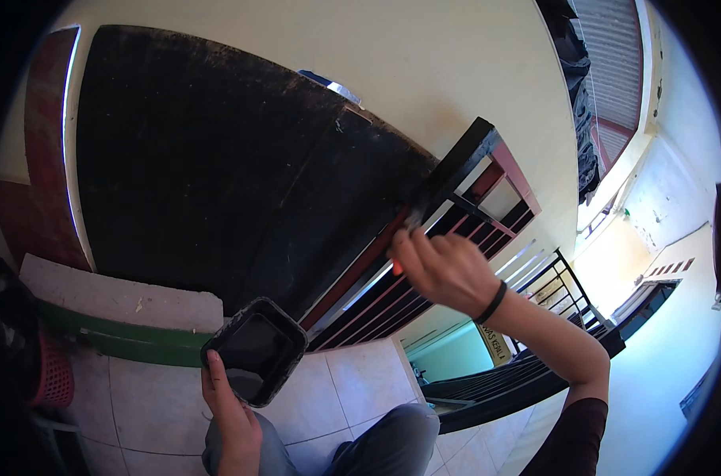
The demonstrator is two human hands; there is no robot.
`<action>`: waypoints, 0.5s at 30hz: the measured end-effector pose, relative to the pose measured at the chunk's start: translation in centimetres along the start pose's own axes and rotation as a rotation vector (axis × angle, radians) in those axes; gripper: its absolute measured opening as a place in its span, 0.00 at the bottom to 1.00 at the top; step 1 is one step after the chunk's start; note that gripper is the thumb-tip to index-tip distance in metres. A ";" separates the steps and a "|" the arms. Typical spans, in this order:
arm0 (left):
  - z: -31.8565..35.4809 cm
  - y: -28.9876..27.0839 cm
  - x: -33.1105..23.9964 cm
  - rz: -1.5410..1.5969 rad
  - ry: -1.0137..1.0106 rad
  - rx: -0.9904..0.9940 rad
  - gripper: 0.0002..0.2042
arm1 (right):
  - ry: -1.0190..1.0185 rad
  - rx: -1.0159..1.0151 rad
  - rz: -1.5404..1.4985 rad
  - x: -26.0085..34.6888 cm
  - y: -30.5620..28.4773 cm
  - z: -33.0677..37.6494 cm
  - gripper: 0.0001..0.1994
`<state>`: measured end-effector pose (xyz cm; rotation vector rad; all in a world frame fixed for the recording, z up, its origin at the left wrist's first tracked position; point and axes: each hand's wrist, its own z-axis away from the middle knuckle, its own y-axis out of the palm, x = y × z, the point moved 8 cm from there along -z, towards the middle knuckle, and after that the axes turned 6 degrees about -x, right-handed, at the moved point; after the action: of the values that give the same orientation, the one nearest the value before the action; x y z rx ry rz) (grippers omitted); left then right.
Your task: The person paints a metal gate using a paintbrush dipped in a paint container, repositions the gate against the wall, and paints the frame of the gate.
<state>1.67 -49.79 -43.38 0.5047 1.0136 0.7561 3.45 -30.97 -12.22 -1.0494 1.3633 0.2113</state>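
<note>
My left hand holds a black rectangular tray with dark paint in it, low in the view above my knees. My right hand is raised and grips a paintbrush with a red handle; only a bit of the handle shows, and the bristle end presses against a metal railing. The railing's top bar is black, while the lower bars are still partly red. A black band circles my right wrist.
A black-painted wall panel fills the left and centre, with a cream wall beyond it. A green and white ledge runs beneath. A red basket stands at left on the tiled floor. More railings drop away at right.
</note>
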 end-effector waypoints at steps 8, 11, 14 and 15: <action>0.0 0.0 0.1 0.002 0.013 0.029 0.33 | 0.529 -0.174 -0.185 -10.4 -3.5 -1.8 0.08; -0.3 0.1 0.2 0.024 0.043 0.027 0.32 | 0.573 -0.263 -0.177 -11.2 -5.1 -2.3 0.08; -0.3 -0.1 0.2 0.002 0.017 0.026 0.32 | 0.566 -0.195 -0.314 -9.4 -2.6 -1.4 0.08; -0.2 -0.1 0.2 0.001 0.016 0.027 0.32 | 0.556 -0.116 -0.355 -9.0 -1.5 -1.2 0.08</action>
<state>1.52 -49.71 -43.63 0.5235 1.0398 0.7490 1.21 -28.74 -3.56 -1.4979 1.6338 -0.2906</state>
